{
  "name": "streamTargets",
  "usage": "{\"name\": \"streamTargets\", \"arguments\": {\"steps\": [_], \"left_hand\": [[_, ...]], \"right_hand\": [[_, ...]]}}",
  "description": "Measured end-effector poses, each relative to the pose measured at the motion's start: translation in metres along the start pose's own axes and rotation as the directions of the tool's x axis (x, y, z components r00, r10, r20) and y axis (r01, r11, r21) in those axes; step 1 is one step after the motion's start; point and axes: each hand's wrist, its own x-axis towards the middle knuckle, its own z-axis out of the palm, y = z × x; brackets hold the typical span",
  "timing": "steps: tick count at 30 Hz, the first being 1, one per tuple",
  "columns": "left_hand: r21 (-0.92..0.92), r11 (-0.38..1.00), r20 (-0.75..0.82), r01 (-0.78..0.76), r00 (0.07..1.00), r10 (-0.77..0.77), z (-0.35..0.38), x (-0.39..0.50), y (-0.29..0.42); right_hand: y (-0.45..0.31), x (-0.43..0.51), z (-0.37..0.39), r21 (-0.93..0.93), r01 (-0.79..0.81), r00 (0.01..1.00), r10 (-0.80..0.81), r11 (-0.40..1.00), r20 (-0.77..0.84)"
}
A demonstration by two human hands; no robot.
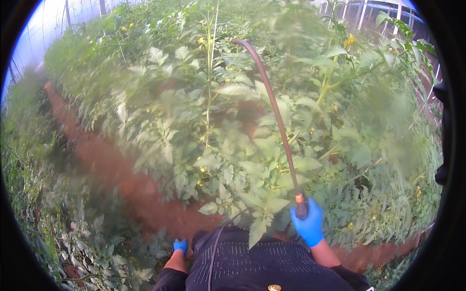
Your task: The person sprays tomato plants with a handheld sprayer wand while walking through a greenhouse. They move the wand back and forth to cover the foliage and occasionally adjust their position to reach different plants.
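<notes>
My right hand [309,222], in a blue glove, grips the dark handle [300,211] of a long spray wand. The wand's brown tube [273,102] rises from an orange collar and bends left at its tip, among the tomato plants [233,171]. Low beside my body on the left is my left hand [181,246], also blue-gloved; its fingers are too small and turned away to show whether anything is in them. Small green tomatoes [202,169] hang left of the wand. A thin dark cord or hose [215,251] runs down over my dark shirt.
A red soil path [120,178] runs from before me to the far left, with more plants along both sides. White support strings [214,32] hang among the stems. Greenhouse posts [362,14] stand behind. Hazy patches blur parts of the foliage.
</notes>
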Motion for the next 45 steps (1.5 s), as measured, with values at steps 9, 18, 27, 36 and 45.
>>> {"name": "streamTargets", "arguments": {"steps": [9, 18, 27, 36, 45], "left_hand": [[0.111, 0.993, 0.057, 0.032, 0.998, -0.038, -0.061, 0.08, -0.009], [0.139, 0.975, -0.011, -0.171, 0.985, 0.174, -0.168, 0.206, 0.032], [0.139, 0.972, 0.126, -0.192, 0.977, 0.175, -0.204, 0.249, 0.029], [0.14, 0.979, 0.146, -0.15, 0.981, 0.13, -0.195, 0.216, 0.043], [0.243, 0.965, 0.106, -0.103, 0.991, 0.08, -0.199, 0.204, 0.008]], "right_hand": [[-0.039, 0.023, 0.061, -0.08, -0.01, 0.997, 0.004, 0.997, -0.076], [-0.085, -0.009, 0.107, -0.028, -0.18, 0.959, 0.169, 0.983, -0.226], [-0.116, -0.078, 0.126, 0.301, -0.444, 0.829, 0.515, 0.844, -0.22], [-0.078, -0.089, 0.137, 0.251, -0.419, 0.879, 0.46, 0.872, -0.128], [-0.06, -0.093, 0.131, 0.203, -0.363, 0.922, 0.382, 0.909, -0.065]]}}
